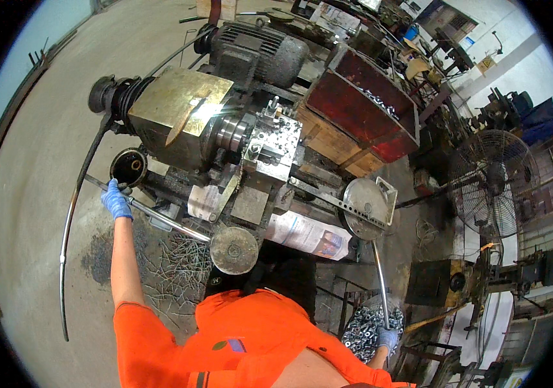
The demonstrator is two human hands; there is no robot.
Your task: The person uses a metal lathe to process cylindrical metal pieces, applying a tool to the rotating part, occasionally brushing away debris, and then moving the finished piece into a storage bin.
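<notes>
My left hand, in a blue glove, is closed around a long metal bar that slants towards a round metal disc in front of my body. Just beyond its fingers is a dark round pot with a ring-shaped thing inside. At the lower right, my right hand, also gloved in blue, is at a basin of shiny metal parts that look like nuts. The lower end of a steel lever meets its fingertips in the picture. Whether those fingers hold a part or the lever is unclear.
Ahead stands a lathe-like machine with a brass-coloured housing, a metal tool block and a motor. A red bin rests on a wooden crate. Metal shavings cover the floor; a large fan stands right.
</notes>
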